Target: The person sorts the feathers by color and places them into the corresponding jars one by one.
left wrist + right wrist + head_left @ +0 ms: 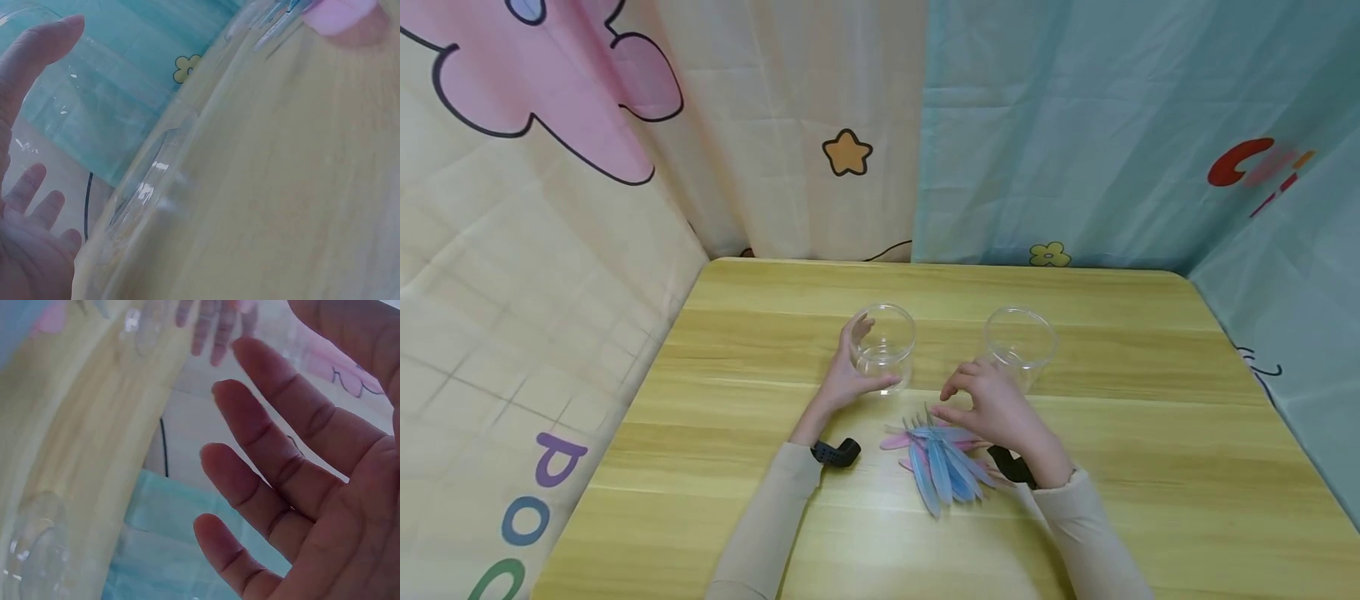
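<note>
My left hand [842, 379] holds a clear round cup [895, 342], thumb across its near side and fingers round its left side. In the left wrist view the thumb [44, 47] lies along the transparent wall. Over a loose pile of slim, feather-like blue and pink pieces [938, 471] is my right hand [996, 404], fingers loosely bent and nothing between them. The right wrist view shows these fingers [250, 481] apart and relaxed. Thin pointed ends of the pieces face the cups. A second clear cup [1037, 333] stands just beyond the right hand, which partly hides its base.
Both cups stand on a light wood-grain table [760, 350]. Printed curtains [820, 75] hang behind the far edge and at both sides. A black wrist strap [837, 452] is on the left wrist, and another strap [1011, 465] is on the right.
</note>
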### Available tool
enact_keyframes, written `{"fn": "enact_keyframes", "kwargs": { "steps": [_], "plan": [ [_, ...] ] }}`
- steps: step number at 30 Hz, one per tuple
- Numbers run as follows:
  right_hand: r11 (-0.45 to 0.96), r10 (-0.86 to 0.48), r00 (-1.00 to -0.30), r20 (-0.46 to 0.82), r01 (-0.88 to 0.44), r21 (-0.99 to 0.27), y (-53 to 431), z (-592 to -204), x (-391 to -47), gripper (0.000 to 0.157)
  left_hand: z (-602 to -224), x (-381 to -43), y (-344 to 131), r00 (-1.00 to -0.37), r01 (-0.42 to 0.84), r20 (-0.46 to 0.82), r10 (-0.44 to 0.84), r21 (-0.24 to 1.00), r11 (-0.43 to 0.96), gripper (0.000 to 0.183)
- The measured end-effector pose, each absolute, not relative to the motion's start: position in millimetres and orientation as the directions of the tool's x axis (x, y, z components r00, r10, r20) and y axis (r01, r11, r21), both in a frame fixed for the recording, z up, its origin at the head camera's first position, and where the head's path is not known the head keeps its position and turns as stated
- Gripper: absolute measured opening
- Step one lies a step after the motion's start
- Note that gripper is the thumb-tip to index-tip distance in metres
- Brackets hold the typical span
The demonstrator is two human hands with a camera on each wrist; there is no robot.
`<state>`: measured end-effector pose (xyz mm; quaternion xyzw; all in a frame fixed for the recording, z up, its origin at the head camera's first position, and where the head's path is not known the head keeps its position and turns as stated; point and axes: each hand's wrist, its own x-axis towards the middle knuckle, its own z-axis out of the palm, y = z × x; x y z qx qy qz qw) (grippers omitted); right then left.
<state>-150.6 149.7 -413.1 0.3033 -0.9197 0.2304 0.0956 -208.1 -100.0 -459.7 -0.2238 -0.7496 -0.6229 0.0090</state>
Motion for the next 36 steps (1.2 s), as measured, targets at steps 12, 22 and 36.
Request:
{"fn": "enact_keyframes", "kwargs": {
  "steps": [12, 22, 36],
  "plan": [
    [0.763, -0.565, -0.823, 0.056, -0.547, -0.345, 140, -439, -149, 0.026, -493, -221, -102, -0.914, 0.341, 0.290, 0.284, 0.928, 0.151, 0.115],
    [0.742, -0.596, -0.801, 0.061, -0.578, -0.339, 139, -444, -149, 0.032, -469, -210, -100, -0.896, 0.364, 0.315, 0.314, 0.925, 0.109, 0.111],
    [0.757, -0.587, -0.808, 0.054, -0.572, -0.316, 138, -447, -149, 0.035, -492, -221, -102, -0.914, 0.337, 0.286, 0.286, 0.930, 0.146, 0.114]
  ]
}}
